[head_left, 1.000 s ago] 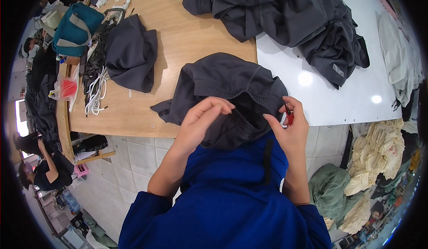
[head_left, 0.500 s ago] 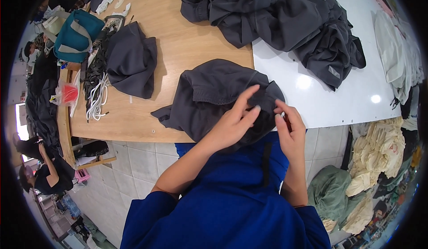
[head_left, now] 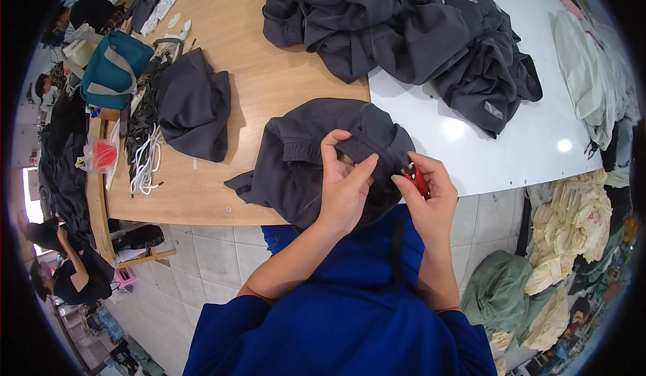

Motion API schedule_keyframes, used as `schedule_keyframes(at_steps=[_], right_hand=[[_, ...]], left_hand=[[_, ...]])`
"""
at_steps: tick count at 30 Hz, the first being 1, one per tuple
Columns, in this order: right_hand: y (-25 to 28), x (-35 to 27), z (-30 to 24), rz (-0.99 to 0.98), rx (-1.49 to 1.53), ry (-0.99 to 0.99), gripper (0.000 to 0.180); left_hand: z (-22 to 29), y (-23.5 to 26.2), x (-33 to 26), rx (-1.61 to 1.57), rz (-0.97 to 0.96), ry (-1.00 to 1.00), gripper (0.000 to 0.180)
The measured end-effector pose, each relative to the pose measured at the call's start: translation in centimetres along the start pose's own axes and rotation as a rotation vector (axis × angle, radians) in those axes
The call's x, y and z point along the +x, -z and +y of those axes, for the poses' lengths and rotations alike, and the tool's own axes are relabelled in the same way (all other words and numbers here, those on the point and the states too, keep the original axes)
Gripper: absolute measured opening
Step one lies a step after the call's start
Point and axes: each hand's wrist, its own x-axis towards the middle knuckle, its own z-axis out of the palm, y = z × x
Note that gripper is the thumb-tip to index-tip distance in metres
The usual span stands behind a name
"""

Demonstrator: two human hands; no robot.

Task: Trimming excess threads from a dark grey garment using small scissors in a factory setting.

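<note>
Pale wood tabletop (head_left: 269, 73) joins a glossy white panel (head_left: 538, 127), and across the join at the near edge lies a crumpled dark grey fabric garment (head_left: 296, 184). Left hand (head_left: 346, 191) has thumb and fingers narrowed on the garment's ribbed band, right hand (head_left: 434, 201) grips a small red-handled tool (head_left: 418, 179) beside it, exact tip contact unclear. Step looks like working the band edge; next move seems to call for a steady pinch and a careful tool tip.
</note>
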Motion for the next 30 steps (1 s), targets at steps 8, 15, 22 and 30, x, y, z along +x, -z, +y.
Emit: schedule_keyframes(at_steps=[8, 15, 22, 30], right_hand=[[-0.6, 0.0, -0.8, -0.027, -0.183, 0.161, 0.033], [-0.6, 0.2, -1.0, 0.013, -0.337, 0.342, 0.031], [-0.6, 0.1, -1.1, 0.007, -0.342, 0.354, 0.029], [-0.5, 0.2, -0.7, -0.015, -0.191, 0.145, 0.028]], left_hand=[[0.3, 0.4, -0.8, 0.126, -0.046, -0.082, 0.068], [0.3, 0.5, -1.3, 0.192, -0.099, -0.181, 0.071], [0.6, 0.7, -1.4, 0.219, -0.127, -0.202, 0.072], [2.2, 2.0, -2.3, 0.202, -0.018, 0.006, 0.07]])
